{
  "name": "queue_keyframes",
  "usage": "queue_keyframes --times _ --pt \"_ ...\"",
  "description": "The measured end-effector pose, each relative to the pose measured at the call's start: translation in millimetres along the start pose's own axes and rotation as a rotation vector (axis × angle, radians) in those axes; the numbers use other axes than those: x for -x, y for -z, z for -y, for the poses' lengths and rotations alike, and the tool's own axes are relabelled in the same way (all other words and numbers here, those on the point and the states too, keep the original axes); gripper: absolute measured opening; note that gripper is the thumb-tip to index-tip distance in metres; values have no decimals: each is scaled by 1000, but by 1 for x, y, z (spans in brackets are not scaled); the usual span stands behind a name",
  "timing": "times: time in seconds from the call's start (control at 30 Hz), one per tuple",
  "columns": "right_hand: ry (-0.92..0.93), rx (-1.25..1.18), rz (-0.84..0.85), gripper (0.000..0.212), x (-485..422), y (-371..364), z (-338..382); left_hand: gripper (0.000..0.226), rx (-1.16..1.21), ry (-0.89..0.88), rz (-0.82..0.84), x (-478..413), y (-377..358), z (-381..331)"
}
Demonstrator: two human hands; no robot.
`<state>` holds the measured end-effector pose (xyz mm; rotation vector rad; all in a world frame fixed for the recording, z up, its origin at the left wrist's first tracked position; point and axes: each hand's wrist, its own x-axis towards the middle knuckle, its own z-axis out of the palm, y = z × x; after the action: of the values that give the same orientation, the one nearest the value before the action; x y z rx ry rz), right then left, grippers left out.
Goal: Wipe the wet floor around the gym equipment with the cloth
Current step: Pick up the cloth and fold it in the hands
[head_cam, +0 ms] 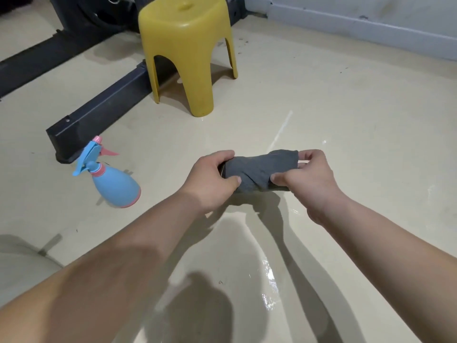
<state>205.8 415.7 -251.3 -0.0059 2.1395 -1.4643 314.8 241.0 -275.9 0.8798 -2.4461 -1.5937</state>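
A grey cloth (257, 170) is bunched and twisted between both hands, held just above the cream floor (346, 120). My left hand (210, 179) grips its left end with curled fingers. My right hand (309, 177) pinches its right end between thumb and fingers. Wet, shiny patches (269, 285) show on the floor below and in front of my arms. The black base bar of the gym equipment (103, 112) lies on the floor at the left, apart from both hands.
A yellow plastic stool (188, 45) stands behind the cloth beside the black bar. A blue and pink spray bottle (111, 179) stands left of my left hand. A grey wall base (371, 26) runs along the upper right.
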Motion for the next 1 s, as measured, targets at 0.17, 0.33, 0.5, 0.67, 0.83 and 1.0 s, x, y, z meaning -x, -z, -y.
queue_keyframes --times 0.17,0.33,0.5,0.67,0.83,1.0 --pt "106 471 207 72 9 -3 -13 30 -513 -105 26 11 -6 13" --pt "29 758 366 15 9 -1 -9 14 -381 102 142 18 7 3" --pt "-233 265 428 30 -2 2 -29 47 276 543 222 13 6 32" --pt "-436 149 264 25 2 -13 -97 20 305 656 209 29 -33 81" --pt "-466 38 216 18 7 -17 -108 21 181 489 148 35 -47 84" --pt "-353 -265 197 18 -3 -25 -60 32 878 677 168 14 -30 56"
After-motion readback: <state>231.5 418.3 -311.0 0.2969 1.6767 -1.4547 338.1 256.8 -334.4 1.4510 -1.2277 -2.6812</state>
